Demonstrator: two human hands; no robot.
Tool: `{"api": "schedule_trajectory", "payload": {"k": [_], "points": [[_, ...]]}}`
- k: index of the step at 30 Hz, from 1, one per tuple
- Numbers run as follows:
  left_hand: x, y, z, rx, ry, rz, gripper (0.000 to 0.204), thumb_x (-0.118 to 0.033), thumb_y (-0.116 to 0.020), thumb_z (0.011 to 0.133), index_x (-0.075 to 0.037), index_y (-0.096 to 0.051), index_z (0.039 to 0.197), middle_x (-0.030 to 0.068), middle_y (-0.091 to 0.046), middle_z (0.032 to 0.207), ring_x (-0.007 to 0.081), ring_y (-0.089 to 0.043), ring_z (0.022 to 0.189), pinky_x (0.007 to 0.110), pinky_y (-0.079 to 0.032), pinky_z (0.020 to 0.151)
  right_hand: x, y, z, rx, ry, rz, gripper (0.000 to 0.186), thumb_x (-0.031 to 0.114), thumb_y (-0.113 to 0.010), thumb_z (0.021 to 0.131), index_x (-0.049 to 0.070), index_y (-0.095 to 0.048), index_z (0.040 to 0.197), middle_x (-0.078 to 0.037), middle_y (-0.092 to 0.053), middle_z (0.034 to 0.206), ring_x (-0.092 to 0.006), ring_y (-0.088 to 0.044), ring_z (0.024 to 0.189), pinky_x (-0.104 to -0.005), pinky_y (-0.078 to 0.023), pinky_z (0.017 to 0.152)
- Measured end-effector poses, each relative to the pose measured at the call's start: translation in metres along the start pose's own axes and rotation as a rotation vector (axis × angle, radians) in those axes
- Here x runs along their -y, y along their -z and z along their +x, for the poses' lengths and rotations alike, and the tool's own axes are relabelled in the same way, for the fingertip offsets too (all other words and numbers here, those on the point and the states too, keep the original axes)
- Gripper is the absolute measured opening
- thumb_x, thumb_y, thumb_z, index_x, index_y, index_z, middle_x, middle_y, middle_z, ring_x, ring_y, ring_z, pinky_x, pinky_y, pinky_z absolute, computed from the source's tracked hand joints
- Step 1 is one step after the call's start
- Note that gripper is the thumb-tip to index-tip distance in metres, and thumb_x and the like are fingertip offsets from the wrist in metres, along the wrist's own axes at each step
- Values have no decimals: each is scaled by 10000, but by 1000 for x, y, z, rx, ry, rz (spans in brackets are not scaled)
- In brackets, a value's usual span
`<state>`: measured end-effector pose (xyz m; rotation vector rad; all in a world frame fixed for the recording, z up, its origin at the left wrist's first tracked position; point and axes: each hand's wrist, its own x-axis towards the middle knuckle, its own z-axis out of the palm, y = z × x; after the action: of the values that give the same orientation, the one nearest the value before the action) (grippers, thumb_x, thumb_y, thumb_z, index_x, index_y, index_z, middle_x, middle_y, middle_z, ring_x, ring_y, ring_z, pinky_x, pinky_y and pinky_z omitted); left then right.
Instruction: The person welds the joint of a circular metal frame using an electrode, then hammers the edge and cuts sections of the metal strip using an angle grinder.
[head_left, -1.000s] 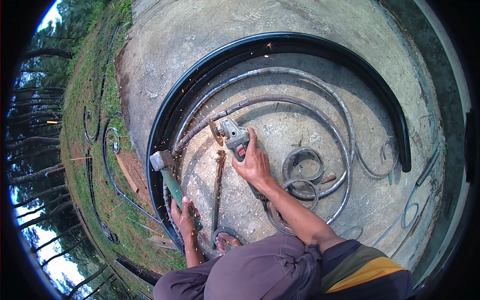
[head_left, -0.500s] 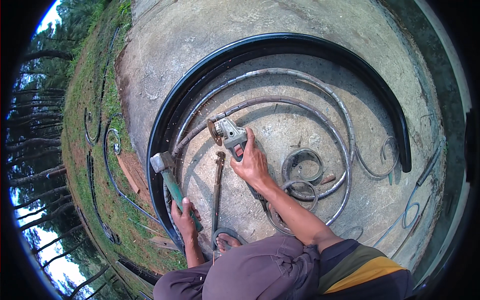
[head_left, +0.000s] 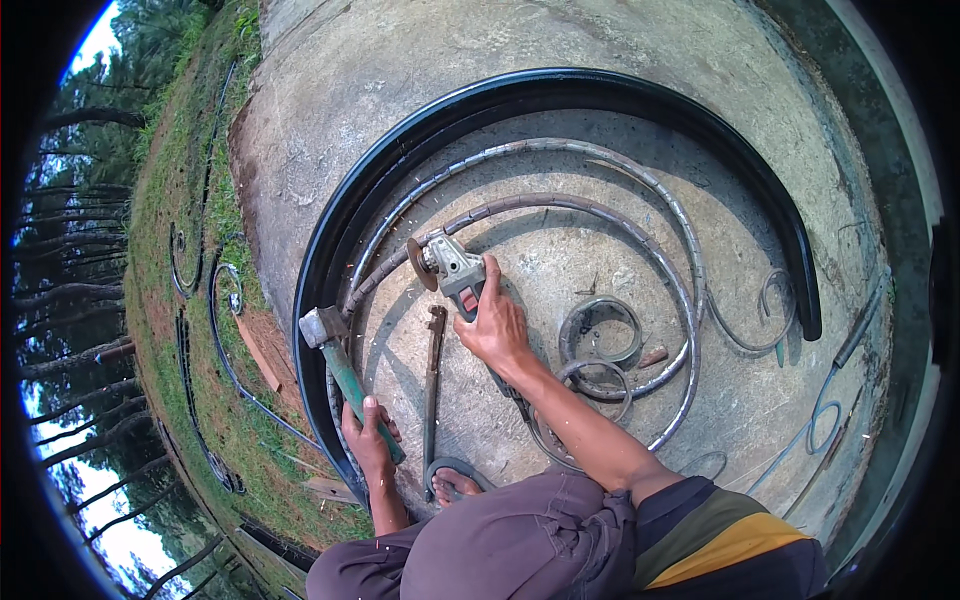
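My right hand (head_left: 497, 335) is wrapped round a grey angle grinder (head_left: 456, 268), whose brown disc (head_left: 420, 264) is beside a curved, segmented steel tube (head_left: 592, 206). My left hand (head_left: 368, 430) grips the green handle of a hammer (head_left: 342, 370); its steel head (head_left: 322, 327) rests by a large black curved channel (head_left: 555, 82). Between my hands a straight metal bar (head_left: 434, 380) lies on the concrete (head_left: 470, 420), its lower end by my sandalled foot (head_left: 455, 484).
Rolled metal rings (head_left: 600, 328) and a thin wire coil (head_left: 765, 315) lie on the right, with a dark-handled rod (head_left: 855, 325) near the slab's edge. Grass (head_left: 270, 470) with long curved metal pieces, a wooden plank (head_left: 255, 350) and trees border the slab at left.
The grinder and my right hand have shifted slightly up and left. The shower of sparks seen earlier has mostly died down. My left hand has stayed on the hammer.
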<state>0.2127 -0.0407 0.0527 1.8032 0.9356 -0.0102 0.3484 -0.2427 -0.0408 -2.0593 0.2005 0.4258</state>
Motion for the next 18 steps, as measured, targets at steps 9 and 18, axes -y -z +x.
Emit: {"api": "schedule_trajectory", "payload": {"k": [9, 18], "points": [[-3, 4, -1, 13, 0, -19, 345, -400, -650, 989, -90, -507, 939, 23, -524, 686, 120, -535, 468, 261, -435, 397, 1, 20, -19, 72, 44, 129, 1071, 212, -787, 792, 49, -55, 1557, -341, -629, 1091, -501, -670, 935, -564, -544, 845], [-8, 1, -3, 5, -10, -17, 347, -394, -656, 984, -84, -504, 948, 24, -522, 685, 117, -529, 462, 256, -429, 393, -4, 23, -16, 39, -27, 93, 1039, 176, -756, 794, 43, -59, 1554, -355, -633, 1067, -506, -678, 908, -560, -550, 825]]}}
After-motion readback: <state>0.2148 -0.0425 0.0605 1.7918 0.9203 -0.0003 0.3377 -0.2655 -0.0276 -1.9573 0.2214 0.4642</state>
